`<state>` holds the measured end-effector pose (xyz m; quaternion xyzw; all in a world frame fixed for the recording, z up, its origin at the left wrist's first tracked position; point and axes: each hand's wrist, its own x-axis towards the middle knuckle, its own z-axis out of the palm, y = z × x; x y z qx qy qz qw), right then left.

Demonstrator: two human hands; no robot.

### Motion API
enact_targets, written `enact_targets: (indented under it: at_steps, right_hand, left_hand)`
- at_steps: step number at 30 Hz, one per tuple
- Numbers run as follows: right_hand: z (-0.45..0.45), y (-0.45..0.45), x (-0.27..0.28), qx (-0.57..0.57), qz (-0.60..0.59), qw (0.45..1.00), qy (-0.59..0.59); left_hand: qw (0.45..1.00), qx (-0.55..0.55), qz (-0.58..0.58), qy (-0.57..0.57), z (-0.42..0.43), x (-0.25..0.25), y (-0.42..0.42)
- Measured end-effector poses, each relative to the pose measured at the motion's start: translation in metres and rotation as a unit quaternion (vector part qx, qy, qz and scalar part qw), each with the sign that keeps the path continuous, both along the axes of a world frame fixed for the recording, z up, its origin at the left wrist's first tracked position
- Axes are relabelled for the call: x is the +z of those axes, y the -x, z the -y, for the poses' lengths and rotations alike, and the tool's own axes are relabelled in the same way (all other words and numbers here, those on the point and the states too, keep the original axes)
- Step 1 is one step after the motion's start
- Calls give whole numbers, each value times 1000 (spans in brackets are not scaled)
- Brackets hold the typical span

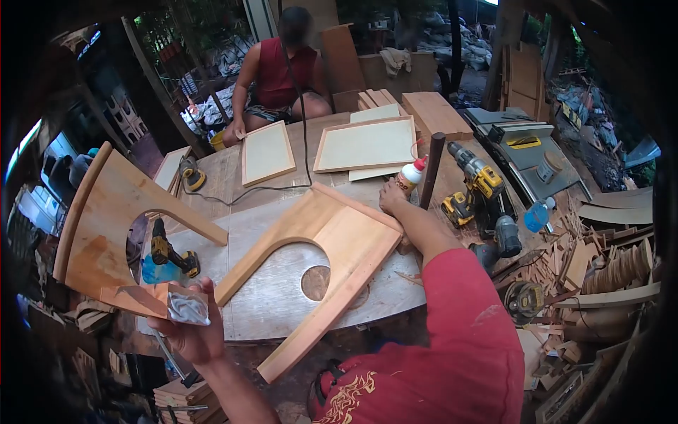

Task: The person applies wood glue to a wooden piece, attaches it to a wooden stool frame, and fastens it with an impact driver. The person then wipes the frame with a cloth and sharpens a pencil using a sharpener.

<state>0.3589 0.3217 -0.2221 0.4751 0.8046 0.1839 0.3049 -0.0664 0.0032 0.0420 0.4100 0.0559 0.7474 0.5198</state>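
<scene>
At the lower left, my left hand [194, 336] is closed round a wooden piece [134, 299] whose near end is smeared with white glue [188, 309]. That piece belongs to, or overlaps, a curved wooden panel [106, 226] with an arched cut-out; which one I cannot tell. My right hand [393, 196] is wrapped round a white glue bottle [410, 174] with a red cap, beyond the far edge of the second arched wooden frame [332, 237]. This frame lies on the worktable [247, 311], one leg pointing toward me.
Yellow-black drills [480, 177] lie at the right, another drill [169, 253] at the left. Framed panels [367, 145], a sander [192, 174] and a dark upright post [431, 169] stand around. A seated person [282, 78] touches a framed panel [268, 153]. A cable crosses the table.
</scene>
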Motion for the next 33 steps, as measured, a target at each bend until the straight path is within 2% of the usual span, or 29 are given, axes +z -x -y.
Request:
enact_targets:
  at_steps: [2,3,6,10,11,14,17,20,24,27,29,32,33]
  right_hand:
    - [-9,8,-8,-9,1,999,44]
    - [2,14,9,12,55,997,45]
    - [-20,7,-20,-14,-134,988,76]
    - [-19,11,-22,79,-47,993,73]
    - [-22,8,-31,69,-62,994,49]
    - [-13,10,-5,146,36,985,88]
    - [-23,12,-19,96,83,988,86]
    - [1,17,16,85,69,991,78]
    - [-1,4,15,36,-45,996,75]
    - [-3,4,1,-19,-189,982,9]
    - [-6,4,2,-51,-245,967,42]
    - [17,11,40,-90,-328,938,65]
    - [21,13,51,-99,-355,927,68]
  left_hand:
    - [1000,2,-10,0,2,0,-1]
    - [1000,-6,-21,-10,0,2,-5]
    - [1000,-6,-31,-5,0,-2,-3]
    - [1000,15,0,25,2,-4,-10]
    - [999,19,1,29,3,-4,-10]
    - [999,22,-17,32,4,-2,-9]
    - [998,33,-12,43,4,-2,-6]
    - [999,35,-7,39,5,1,-4]
    - [999,35,8,32,3,1,1]
    - [999,26,6,26,1,2,4]
    - [1000,-14,11,-9,0,6,1]
    - [999,-22,-3,-23,-1,8,1]
    - [1000,8,17,13,0,8,-1]
